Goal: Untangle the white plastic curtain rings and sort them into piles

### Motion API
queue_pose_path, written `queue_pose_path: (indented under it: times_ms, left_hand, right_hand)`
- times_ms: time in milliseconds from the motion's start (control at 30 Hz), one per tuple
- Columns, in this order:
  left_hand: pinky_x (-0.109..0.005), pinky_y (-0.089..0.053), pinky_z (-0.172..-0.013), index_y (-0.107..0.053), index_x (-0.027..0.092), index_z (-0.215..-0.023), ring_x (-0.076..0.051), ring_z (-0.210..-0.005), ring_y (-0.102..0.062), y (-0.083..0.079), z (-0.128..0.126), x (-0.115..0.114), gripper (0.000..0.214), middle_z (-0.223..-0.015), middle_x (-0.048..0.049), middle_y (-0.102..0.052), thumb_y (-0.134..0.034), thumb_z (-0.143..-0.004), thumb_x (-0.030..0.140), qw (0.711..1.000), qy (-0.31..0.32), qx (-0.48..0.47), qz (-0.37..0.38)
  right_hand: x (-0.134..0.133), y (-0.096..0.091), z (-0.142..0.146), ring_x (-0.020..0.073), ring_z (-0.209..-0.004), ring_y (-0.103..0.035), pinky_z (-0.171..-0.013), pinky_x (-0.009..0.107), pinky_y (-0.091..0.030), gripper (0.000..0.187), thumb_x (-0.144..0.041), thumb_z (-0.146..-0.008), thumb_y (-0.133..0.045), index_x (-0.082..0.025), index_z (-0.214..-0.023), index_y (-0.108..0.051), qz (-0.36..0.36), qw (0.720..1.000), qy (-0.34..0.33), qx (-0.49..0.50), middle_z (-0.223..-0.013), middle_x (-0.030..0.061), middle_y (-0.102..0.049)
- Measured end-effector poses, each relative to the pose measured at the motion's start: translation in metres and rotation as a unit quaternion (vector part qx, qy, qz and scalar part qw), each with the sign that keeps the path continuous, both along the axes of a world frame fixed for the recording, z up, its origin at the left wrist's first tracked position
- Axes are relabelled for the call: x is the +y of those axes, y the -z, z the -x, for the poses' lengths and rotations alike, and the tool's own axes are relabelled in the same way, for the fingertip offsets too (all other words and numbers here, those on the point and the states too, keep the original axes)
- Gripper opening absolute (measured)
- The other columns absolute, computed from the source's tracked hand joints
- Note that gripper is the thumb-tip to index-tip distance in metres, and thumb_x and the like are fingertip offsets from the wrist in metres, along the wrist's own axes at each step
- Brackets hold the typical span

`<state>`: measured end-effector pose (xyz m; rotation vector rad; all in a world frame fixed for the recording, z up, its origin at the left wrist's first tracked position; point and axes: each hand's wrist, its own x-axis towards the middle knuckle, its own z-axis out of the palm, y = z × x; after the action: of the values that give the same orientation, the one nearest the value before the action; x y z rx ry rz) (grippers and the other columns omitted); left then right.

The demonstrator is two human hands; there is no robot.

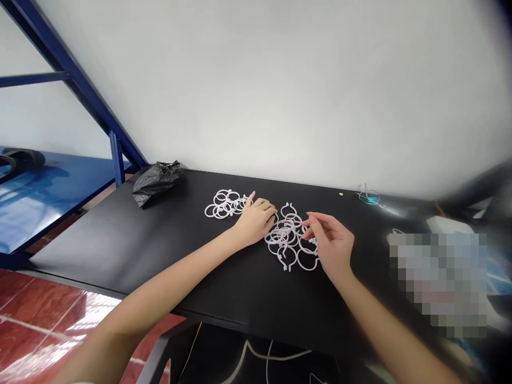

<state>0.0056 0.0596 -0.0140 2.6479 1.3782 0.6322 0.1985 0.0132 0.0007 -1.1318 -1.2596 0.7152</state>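
White plastic, by the look of it, makes up the thin rings [287, 233] lying in two loose heaps on the black table [192, 229]. Each is a slender round hoop, so no long axis stands out; several show a gap with small knobs at its ends. The gaps point different ways: one at the far side of the larger heap opens toward the wall [260, 96], while one at the near side opens toward the table's front edge. They lie mostly flat, overlapping in a tangle.

The left hand [256, 220] rests palm down between the heaps, fingers bent and slightly spread. The right hand [332, 240] is at the right side of the larger heap, thumb and forefinger close together, other fingers curled. Whether either hand grips a ring cannot be told. A crumpled, shiny black bag [157, 181] sits farther left on the smooth tabletop.
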Motion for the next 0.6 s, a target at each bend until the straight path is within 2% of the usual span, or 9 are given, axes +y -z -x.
queue_pose_path:
  times_ms: [33, 100, 167, 233, 367, 500, 600]
  left_hand:
    - [-0.058, -0.016, -0.118, -0.065, 0.019, -0.106, -0.024, -0.115, -0.058, 0.001, 0.0, 0.001, 0.022, -0.113, -0.0063, -0.069, -0.045, -0.095, 0.021, 1.0, -0.003, 0.005, -0.004]
    - [-0.055, -0.027, -0.115, -0.065, 0.018, -0.106, -0.024, -0.11, -0.06, 0.005, 0.001, 0.004, 0.022, -0.115, -0.0076, -0.067, -0.047, -0.094, 0.018, 1.0, -0.01, -0.003, -0.003]
    - [-0.046, -0.042, -0.105, -0.065, 0.016, -0.107, -0.023, -0.106, -0.062, 0.01, 0.004, 0.006, 0.024, -0.116, -0.0096, -0.066, -0.046, -0.093, 0.013, 1.0, -0.009, -0.027, 0.007]
    - [-0.038, -0.051, -0.092, -0.066, 0.014, -0.104, -0.022, -0.099, -0.065, 0.015, 0.007, 0.008, 0.025, -0.109, -0.0104, -0.067, -0.045, -0.092, 0.008, 0.998, 0.001, -0.054, 0.012]
    - [-0.032, -0.054, -0.077, -0.066, 0.015, -0.095, -0.019, -0.082, -0.066, 0.021, 0.01, 0.011, 0.021, -0.092, -0.0076, -0.067, -0.048, -0.09, 0.006, 0.993, 0.003, -0.115, -0.02]
    - [-0.029, -0.054, -0.073, -0.064, 0.017, -0.096, -0.016, -0.079, -0.066, 0.015, 0.009, 0.006, 0.017, -0.09, -0.0058, -0.067, -0.049, -0.092, 0.009, 0.973, 0.007, -0.201, -0.113]
    - [-0.027, -0.056, -0.073, -0.062, 0.018, -0.099, -0.014, -0.081, -0.066, 0.007, 0.007, -0.003, 0.014, -0.09, -0.0051, -0.067, -0.052, -0.093, 0.011, 0.947, 0.04, -0.258, -0.185]
  right_hand:
    - [0.0, 0.001, 0.0, 0.0111, -0.048, -0.062, -0.05, 0.026, -0.055, 0.016, -0.031, -0.085, -0.067, -0.017, -0.091, -0.071, 0.003, 1.0, -0.002, 0.003, -0.073, 0.0028, -0.073]
    - [0.0, 0.003, 0.001, 0.0109, -0.048, -0.061, -0.05, 0.026, -0.055, 0.016, -0.031, -0.085, -0.067, -0.017, -0.091, -0.071, 0.008, 1.0, -0.009, 0.007, -0.072, 0.0027, -0.072]
    - [-0.001, 0.005, 0.002, 0.011, -0.048, -0.061, -0.05, 0.026, -0.054, 0.016, -0.031, -0.085, -0.067, -0.017, -0.09, -0.071, 0.011, 1.0, -0.018, 0.006, -0.072, 0.0026, -0.072]
    - [-0.001, 0.005, 0.004, 0.0109, -0.049, -0.061, -0.05, 0.026, -0.054, 0.015, -0.031, -0.085, -0.066, -0.017, -0.09, -0.071, 0.011, 1.0, -0.026, 0.007, -0.071, 0.0025, -0.071]
    - [-0.004, 0.005, 0.006, 0.0109, -0.048, -0.061, -0.051, 0.025, -0.053, 0.015, -0.031, -0.086, -0.064, -0.017, -0.089, -0.07, -0.001, 0.999, -0.033, -0.005, -0.07, 0.0021, -0.072]
    - [-0.006, 0.008, 0.006, 0.0117, -0.05, -0.063, -0.053, 0.027, -0.054, 0.014, -0.031, -0.087, -0.063, -0.018, -0.09, -0.069, -0.02, 0.998, -0.032, -0.054, -0.072, 0.0022, -0.071]
    - [-0.007, 0.009, 0.006, 0.0125, -0.053, -0.063, -0.052, 0.028, -0.054, 0.016, -0.03, -0.085, -0.067, -0.019, -0.097, -0.069, -0.055, 0.992, -0.039, -0.108, -0.078, 0.0035, -0.072]
